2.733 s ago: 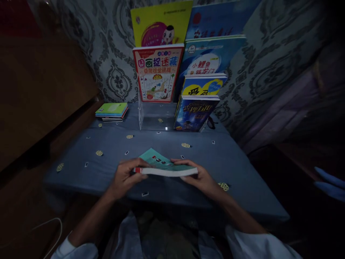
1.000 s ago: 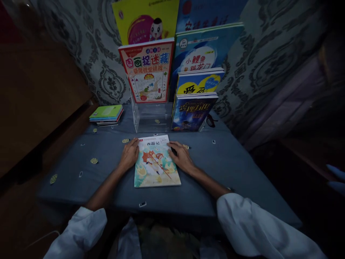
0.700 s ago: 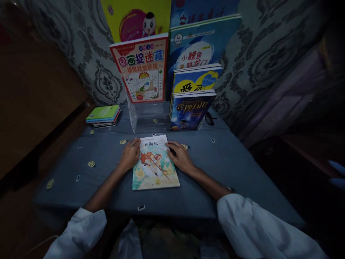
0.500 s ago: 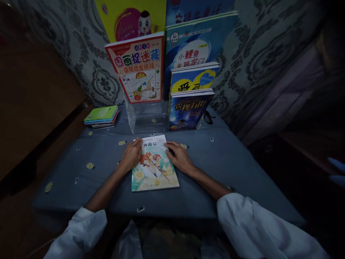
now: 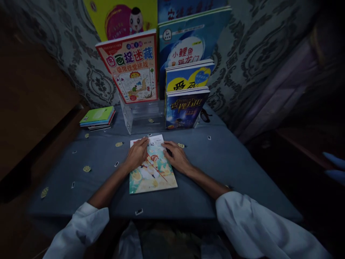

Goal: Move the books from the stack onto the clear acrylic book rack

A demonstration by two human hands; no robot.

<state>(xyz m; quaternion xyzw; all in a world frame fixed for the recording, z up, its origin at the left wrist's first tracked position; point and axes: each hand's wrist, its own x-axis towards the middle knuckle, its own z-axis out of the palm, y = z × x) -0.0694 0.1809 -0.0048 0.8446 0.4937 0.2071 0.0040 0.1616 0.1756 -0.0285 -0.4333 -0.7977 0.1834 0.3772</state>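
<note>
A thin illustrated book (image 5: 159, 172) lies closed and face up on the table in front of me. Its cover shows a figure with a long staff, and part of its title is covered by my fingers. My left hand (image 5: 137, 154) rests flat on the upper left of the cover, fingers stretched out. At the upper right edge of the book, my right hand (image 5: 175, 155) touches the cover with its fingertips, its fingers loosely extended and the thumb apart from them.
Behind the book stands a clear rack (image 5: 141, 117) with several upright books, among them a red-bordered picture book (image 5: 134, 77) and a dark blue book (image 5: 184, 109). A small book stack (image 5: 98, 116) lies at the back left. Sunglasses (image 5: 205, 116) sit right of the rack. The tablecloth (image 5: 229, 162) is grey-blue.
My left hand has slid rightward from the book's left edge onto its cover, now hiding part of the title. My right hand stays at the right edge. The view has shifted slightly.
</note>
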